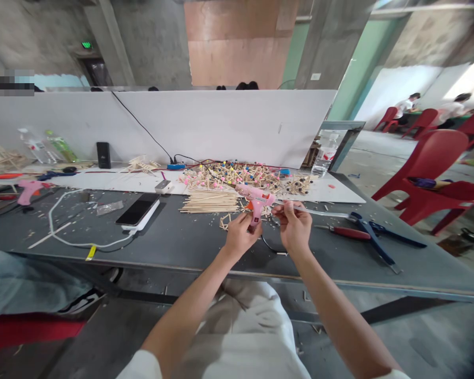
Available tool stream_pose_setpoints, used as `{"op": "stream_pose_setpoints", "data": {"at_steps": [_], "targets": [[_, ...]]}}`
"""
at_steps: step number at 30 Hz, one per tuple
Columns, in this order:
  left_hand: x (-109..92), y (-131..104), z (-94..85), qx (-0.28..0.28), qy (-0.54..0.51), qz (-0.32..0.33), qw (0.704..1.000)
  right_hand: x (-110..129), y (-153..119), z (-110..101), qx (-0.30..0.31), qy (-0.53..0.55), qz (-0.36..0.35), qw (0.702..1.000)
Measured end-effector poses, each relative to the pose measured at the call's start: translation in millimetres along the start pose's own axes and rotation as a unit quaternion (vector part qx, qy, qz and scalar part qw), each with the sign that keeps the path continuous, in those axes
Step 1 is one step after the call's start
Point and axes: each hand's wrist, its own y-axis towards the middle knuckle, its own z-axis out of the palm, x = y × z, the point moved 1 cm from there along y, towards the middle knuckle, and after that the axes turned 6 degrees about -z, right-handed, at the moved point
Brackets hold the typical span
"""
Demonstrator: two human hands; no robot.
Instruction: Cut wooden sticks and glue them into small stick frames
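My left hand (pixel 242 232) is wrapped round the handle of a pink hot glue gun (pixel 257 199), whose nozzle points left and away from me. Behind the gun, my right hand (pixel 294 225) pinches a long translucent glue stick (pixel 326 213). One end of the stick is close to the gun's back; whether it sits inside cannot be made out. Beyond the gun lies a bundle of thin wooden sticks (pixel 209 201). A small wooden stick frame (pixel 224 222) rests just left of my left hand.
A heap of colour-tipped sticks (pixel 237 173) spreads along the back. Blue-handled cutters (pixel 373 234) and a red-handled tool (pixel 349 232) lie right. On the left are a phone (pixel 139 209), a white cable (pixel 51 221) and another pink glue gun (pixel 27 192). A bottle (pixel 324 155) stands back right.
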Motion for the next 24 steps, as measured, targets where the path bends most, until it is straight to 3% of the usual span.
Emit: {"op": "stream_pose_setpoints", "data": {"at_steps": [3, 9, 16, 24], "targets": [[1.6, -1.8, 1.6, 0.001, 0.001, 0.0, 1.0, 0.4, 0.1, -0.5, 0.003, 0.006, 0.03, 1.0], [2.1, -1.0, 2.8, -0.01, 0.015, 0.005, 1.0, 1.6, 1.9, -6.1, -0.02, -0.103, -0.097, 0.99], [1.1, 1.2, 0.4, -0.012, 0.007, 0.0, 1.0, -1.7, 10.4, -14.9, 0.014, -0.155, -0.11, 0.982], [1.1, 1.5, 0.7, -0.01, -0.002, -0.004, 1.0, 11.5, 17.7, -23.4, 0.076, -0.267, -0.143, 0.95]]}}
